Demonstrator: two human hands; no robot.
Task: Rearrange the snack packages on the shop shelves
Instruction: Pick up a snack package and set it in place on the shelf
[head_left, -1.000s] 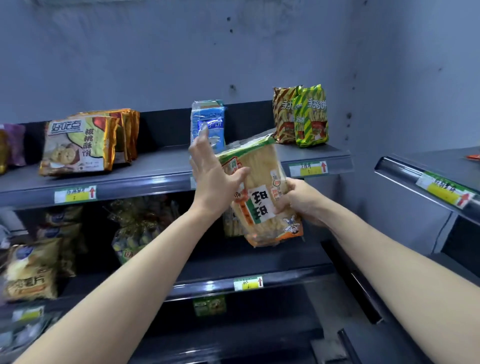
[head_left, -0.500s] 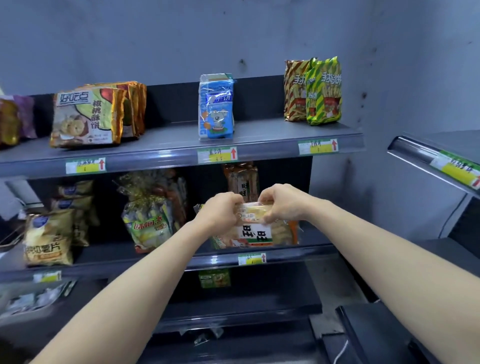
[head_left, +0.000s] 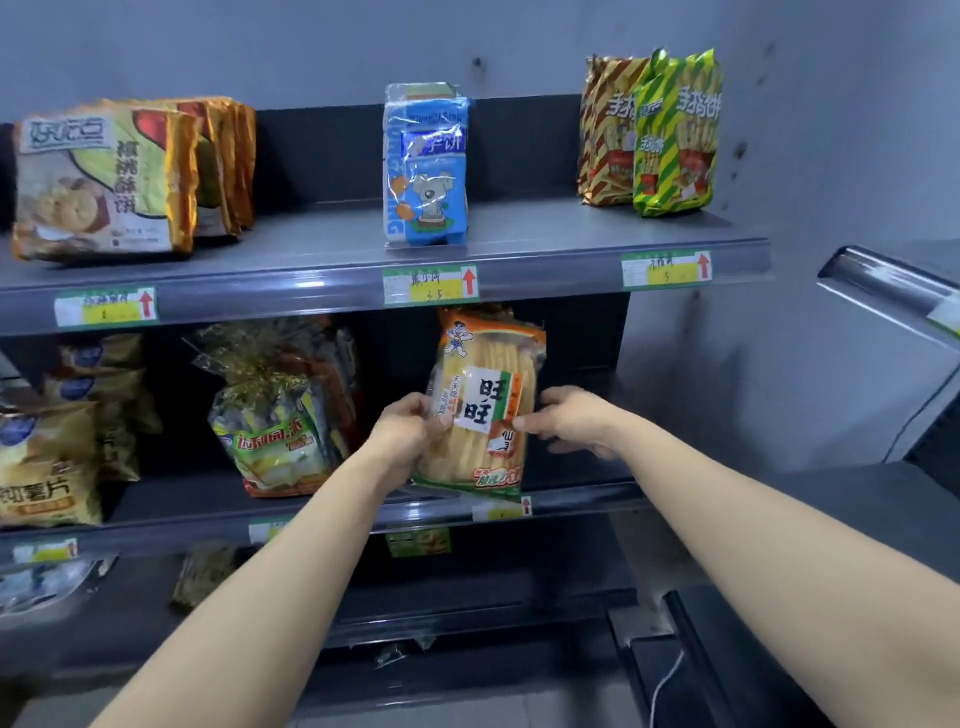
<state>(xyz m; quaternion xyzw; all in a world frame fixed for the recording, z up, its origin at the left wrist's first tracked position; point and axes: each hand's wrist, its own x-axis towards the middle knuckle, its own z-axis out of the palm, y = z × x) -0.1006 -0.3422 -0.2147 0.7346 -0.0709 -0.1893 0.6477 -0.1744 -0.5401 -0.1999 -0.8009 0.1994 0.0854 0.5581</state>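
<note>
An orange and green rice cracker pack stands upright at the front of the middle shelf. My left hand grips its left side and my right hand holds its right side. Its bottom edge rests by the shelf lip. Another pack of the same kind may stand behind it, mostly hidden.
On the top shelf stand gold biscuit packs, a blue pack and striped stick snack bags. The middle shelf also holds a cellophane snack bag and chip bags. A second shelf unit juts in at right.
The pack came down from in front of the top shelf to the middle shelf, lay flat half a second ago, and now stands upright. Both hands stayed on it.
</note>
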